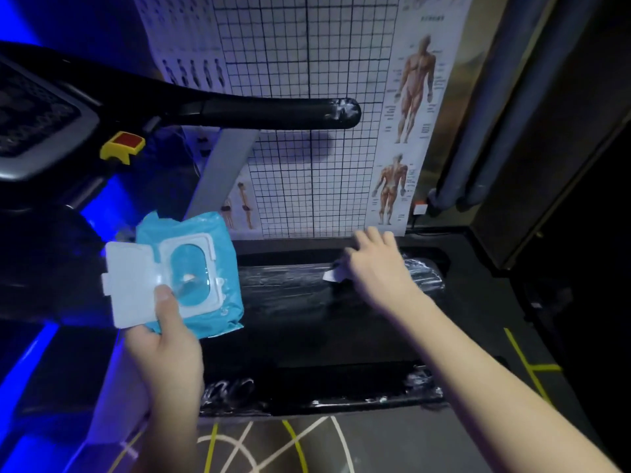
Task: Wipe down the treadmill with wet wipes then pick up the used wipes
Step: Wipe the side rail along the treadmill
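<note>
The white wipe (pixel 333 274) lies on a black, film-wrapped part of the treadmill (pixel 293 295), and only a corner of it peeks out from under our right hand (pixel 375 264). That hand is laid flat over it, fingers fairly straight, pressing rather than pinching. Our left hand (pixel 167 339) is wrapped round the blue pack of wet wipes (pixel 205 233), thumb on top, held up beside the deck with its white lid (pixel 131 281) flipped open and a bit of the next sheet showing in the opening.

We judge the wiping to be under way, not finished: one wipe is out and working on this one patch. Whether the black handrail (pixel 273 112), the console (pixel 37 107) and the red stop button (pixel 128 141) have been cleaned, we cannot tell from here. We see no used wipes lying about, so the pick-up step looks not yet begun. Behind the machine hangs a gridded wall chart (pixel 307 63) with anatomy figures
</note>
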A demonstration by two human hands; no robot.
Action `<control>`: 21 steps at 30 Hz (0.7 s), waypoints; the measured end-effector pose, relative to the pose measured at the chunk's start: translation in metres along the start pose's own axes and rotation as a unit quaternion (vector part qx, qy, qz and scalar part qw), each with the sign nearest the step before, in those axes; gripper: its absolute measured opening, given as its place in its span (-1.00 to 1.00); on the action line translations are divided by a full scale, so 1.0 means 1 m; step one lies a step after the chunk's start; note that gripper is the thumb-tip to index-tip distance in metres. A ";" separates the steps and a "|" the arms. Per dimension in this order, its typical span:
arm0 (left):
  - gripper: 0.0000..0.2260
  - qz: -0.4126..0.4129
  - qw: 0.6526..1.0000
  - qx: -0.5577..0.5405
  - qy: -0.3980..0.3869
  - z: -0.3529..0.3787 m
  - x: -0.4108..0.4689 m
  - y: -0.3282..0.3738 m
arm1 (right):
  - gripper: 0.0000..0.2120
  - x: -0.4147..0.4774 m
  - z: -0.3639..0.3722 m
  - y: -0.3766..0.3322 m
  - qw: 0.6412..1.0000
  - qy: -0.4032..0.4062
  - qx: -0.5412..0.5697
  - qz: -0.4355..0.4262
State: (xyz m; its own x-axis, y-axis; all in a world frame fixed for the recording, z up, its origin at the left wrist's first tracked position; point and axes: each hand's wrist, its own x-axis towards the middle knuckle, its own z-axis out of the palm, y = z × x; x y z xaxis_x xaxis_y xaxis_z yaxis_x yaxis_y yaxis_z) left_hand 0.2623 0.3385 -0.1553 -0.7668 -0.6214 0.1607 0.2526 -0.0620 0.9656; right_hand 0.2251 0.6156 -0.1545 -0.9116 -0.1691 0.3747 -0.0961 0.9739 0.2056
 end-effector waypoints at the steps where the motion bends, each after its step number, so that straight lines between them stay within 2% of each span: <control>1: -0.55 -0.002 1.000 0.002 -0.006 0.005 -0.003 -0.002 | -0.71 -0.014 0.006 0.022 0.999 0.018 -0.007 0.028; 5: -0.59 -0.014 1.000 -0.007 -0.017 0.022 -0.016 -0.004 | -0.76 -0.056 0.015 0.082 0.988 0.048 -0.048 0.135; 10: -0.66 -0.020 0.999 -0.008 -0.029 0.023 -0.024 -0.005 | -0.87 -0.090 0.027 0.109 0.967 0.048 -0.042 0.247; 13: -0.67 -0.023 1.000 -0.011 -0.010 0.012 -0.020 -0.010 | -0.90 -0.097 0.018 0.086 0.923 0.139 0.058 0.354; 16: -0.69 -0.017 1.000 -0.024 0.011 -0.003 -0.012 -0.006 | -0.87 -0.090 -0.001 0.021 0.891 0.207 0.227 0.334; 18: -0.74 -0.020 0.999 -0.017 0.036 -0.018 -0.002 -0.003 | -0.88 -0.083 -0.013 -0.039 0.839 0.209 0.383 0.324; 20: -0.67 -0.016 0.998 -0.007 0.058 -0.038 0.010 0.000 | -0.87 -0.076 -0.017 -0.103 0.744 0.125 0.558 0.344; 21: -0.64 -0.012 0.998 -0.001 0.067 -0.052 0.018 0.001 | -0.76 -0.073 -0.012 -0.134 0.683 0.061 0.639 0.349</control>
State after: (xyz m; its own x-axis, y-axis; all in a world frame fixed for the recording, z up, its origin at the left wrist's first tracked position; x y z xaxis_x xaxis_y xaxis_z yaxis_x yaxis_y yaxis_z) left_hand 0.2794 0.2860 -0.1617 -0.6868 -0.7187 0.1088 0.2370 -0.0800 0.9682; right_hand 0.3096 0.4952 -0.1983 -0.8815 0.4674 0.0672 0.0032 0.1483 -0.9889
